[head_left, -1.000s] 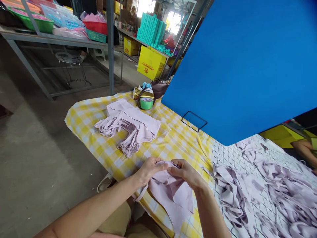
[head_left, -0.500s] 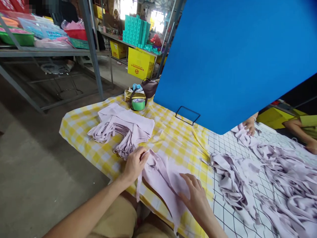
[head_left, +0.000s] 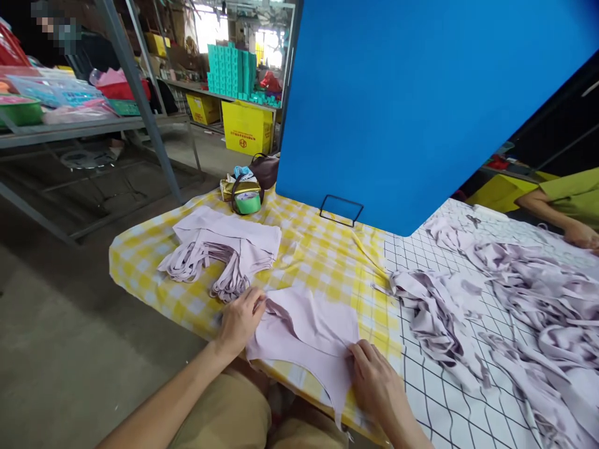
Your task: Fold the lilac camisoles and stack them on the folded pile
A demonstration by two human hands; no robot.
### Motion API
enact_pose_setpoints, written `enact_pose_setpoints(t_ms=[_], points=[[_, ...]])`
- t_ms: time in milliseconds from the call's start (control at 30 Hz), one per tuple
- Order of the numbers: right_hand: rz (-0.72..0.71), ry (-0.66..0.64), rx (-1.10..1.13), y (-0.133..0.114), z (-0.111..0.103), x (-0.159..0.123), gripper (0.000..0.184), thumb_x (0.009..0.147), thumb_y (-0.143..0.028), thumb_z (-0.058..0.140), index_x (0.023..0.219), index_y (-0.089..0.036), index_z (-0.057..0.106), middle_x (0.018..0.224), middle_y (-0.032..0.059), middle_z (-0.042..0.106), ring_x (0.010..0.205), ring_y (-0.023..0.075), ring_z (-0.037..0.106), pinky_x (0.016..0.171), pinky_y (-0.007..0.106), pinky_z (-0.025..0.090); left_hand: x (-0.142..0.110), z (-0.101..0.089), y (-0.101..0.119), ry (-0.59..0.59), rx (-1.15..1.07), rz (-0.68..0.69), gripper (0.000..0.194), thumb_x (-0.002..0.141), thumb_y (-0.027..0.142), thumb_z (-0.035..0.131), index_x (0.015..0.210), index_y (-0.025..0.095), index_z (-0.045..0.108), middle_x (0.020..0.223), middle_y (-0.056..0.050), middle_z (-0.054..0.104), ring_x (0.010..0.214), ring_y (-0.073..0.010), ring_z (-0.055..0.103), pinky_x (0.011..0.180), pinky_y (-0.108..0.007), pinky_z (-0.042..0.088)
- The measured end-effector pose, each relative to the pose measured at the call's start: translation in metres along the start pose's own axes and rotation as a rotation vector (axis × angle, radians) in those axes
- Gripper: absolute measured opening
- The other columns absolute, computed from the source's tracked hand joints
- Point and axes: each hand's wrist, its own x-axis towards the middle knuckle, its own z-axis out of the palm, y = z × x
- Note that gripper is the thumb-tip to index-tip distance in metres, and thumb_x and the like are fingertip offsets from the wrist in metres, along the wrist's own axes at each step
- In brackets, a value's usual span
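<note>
A pale lilac fabric piece [head_left: 309, 324] lies spread over the front edge of the table, with a narrow strip hanging from its lower right corner. My left hand [head_left: 242, 318] pinches its left edge between thumb and fingers. At the right edge, my right hand [head_left: 374, 368] has its fingers closed on the cloth. Just beyond my left hand rests a neat stack of the same lilac pieces [head_left: 229, 234], their straps bunched toward me.
A yellow checked cloth [head_left: 322, 255] covers the table. A blue panel [head_left: 397, 112] stands behind. Green tape [head_left: 248, 202] sits by a dark bag [head_left: 265, 171]. Tangled lilac pieces [head_left: 435, 318] lie to the right; a co-worker's arm [head_left: 552, 215] reaches in there.
The fabric piece has been spread flatter and wider between my hands. My left hand has moved slightly left, my right slightly lower. The co-worker's hand near the panel's lower edge is gone from view.
</note>
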Motion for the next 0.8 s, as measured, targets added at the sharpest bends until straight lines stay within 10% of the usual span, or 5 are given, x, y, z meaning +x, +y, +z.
enact_pose_setpoints(t_ms=[167, 367, 533, 800], points=[[0.224, 0.05, 0.108, 0.018, -0.013, -0.025, 0.019, 0.086, -0.02, 0.034, 0.087, -0.021, 0.053, 0.082, 0.006, 0.06, 0.063, 0.0165, 0.059, 0.054, 0.027, 0.046, -0.01, -0.004, -0.005, -0.039, -0.015, 0.135, 0.017, 0.078, 0.005, 0.04, 0.074, 0.019, 0.05, 0.063, 0.003, 0.057, 0.055, -0.0113, 0.054, 0.055, -0.022, 0.034], [0.363, -0.236, 0.369, 0.047, -0.041, -0.054, 0.02, 0.082, -0.038, 0.045, 0.087, -0.026, 0.06, 0.089, 0.0049, 0.062, 0.069, 0.0169, 0.062, 0.056, 0.025, 0.048, -0.015, -0.018, -0.006, -0.582, -0.238, 0.239, 0.007, 0.076, 0.026, 0.055, 0.078, 0.019, 0.054, 0.071, 0.002, 0.057, 0.063, -0.0129, 0.055, 0.057, -0.022, 0.037], [0.629, -0.035, 0.286, 0.051, -0.033, -0.017, 0.033, 0.079, -0.045, 0.041, 0.095, -0.021, 0.057, 0.081, 0.0063, 0.059, 0.06, 0.0182, 0.059, 0.055, 0.03, 0.047, 0.022, 0.0, 0.012, -0.589, -0.279, -0.008, 0.017, 0.086, 0.028, 0.045, 0.094, 0.019, 0.056, 0.091, -0.002, 0.055, 0.078, -0.0143, 0.055, 0.07, -0.026, 0.042], [0.494, -0.148, 0.366, 0.055, -0.009, 0.014, 0.012, 0.078, -0.031, 0.041, 0.071, -0.024, 0.048, 0.082, 0.0035, 0.052, 0.062, 0.0167, 0.056, 0.057, 0.03, 0.044, 0.052, 0.043, 0.039, -0.827, -0.305, 0.327, 0.019, 0.077, 0.028, 0.063, 0.094, 0.02, 0.062, 0.093, -0.003, 0.051, 0.094, -0.0188, 0.049, 0.082, -0.028, 0.04]])
